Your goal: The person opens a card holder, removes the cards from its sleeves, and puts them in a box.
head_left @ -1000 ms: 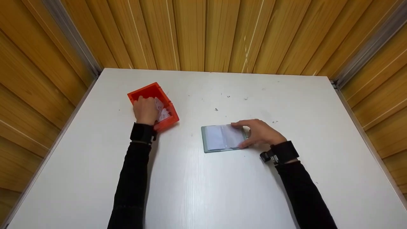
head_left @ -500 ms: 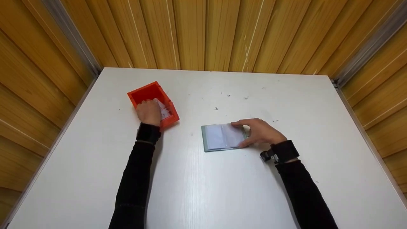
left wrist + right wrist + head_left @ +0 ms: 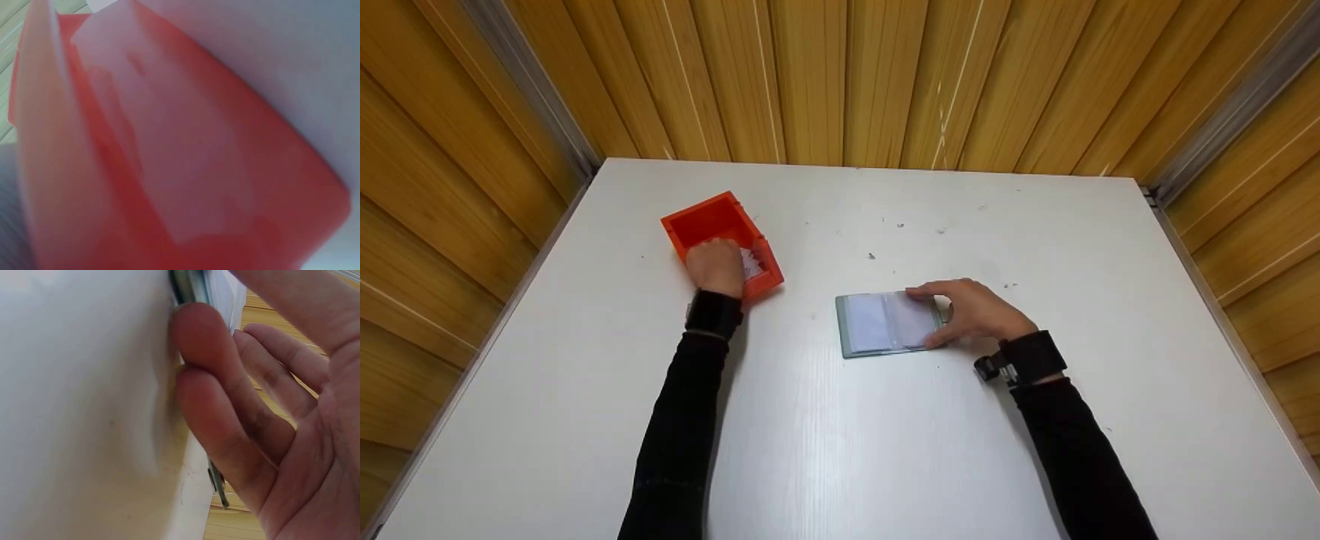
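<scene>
My left hand (image 3: 716, 265) reaches into a red plastic bin (image 3: 718, 216) at the table's left. Its fingertips are hidden in there, so whether they hold anything does not show. White paper pieces (image 3: 751, 264) with some print lie in the bin beside the hand. In the left wrist view the bin's red wall (image 3: 281, 169) is close and blurred. A small open card album (image 3: 866, 322), with clear pockets and a pale green cover, lies flat near the table's middle. My right hand (image 3: 981, 311) holds the album's right edge, thumb at the near side, fingers at the far side.
The white table (image 3: 840, 450) has small dark marks (image 3: 871, 256) beyond the album. Wood-patterned panels (image 3: 810, 82) stand along the back and both sides.
My left hand has shifted slightly right and toward me inside the bin, covering more of the paper pieces. My right hand and the album have stayed in place.
</scene>
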Motion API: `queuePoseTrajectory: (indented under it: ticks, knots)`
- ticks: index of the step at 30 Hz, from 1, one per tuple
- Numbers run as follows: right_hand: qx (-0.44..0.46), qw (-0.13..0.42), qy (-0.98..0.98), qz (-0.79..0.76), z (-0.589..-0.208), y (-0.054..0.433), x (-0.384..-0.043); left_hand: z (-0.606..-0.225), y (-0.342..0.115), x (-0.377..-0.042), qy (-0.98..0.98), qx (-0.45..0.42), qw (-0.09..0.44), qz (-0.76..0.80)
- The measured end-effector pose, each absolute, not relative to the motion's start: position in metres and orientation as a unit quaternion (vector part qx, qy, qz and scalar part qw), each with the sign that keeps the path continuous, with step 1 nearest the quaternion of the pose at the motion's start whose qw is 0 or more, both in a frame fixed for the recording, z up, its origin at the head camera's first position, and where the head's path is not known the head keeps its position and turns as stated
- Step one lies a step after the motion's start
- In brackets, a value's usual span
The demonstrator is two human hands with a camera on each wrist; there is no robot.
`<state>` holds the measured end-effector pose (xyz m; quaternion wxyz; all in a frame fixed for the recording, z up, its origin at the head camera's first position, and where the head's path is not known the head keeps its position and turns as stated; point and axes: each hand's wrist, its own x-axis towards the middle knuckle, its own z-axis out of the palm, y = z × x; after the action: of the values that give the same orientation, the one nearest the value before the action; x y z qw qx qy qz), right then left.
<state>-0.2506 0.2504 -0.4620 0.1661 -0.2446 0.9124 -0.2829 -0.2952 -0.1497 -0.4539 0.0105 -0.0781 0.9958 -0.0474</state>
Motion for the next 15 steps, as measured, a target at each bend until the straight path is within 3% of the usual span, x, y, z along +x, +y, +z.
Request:
queuePoseTrajectory:
  ticks: [15]
  knots:
    - [-0.246,0.163,0.913,-0.281,-0.4615,0.2505,-0.2506,-0.4494,-0.1495,-0.2943,0.994,-0.09,-0.059,0.024]
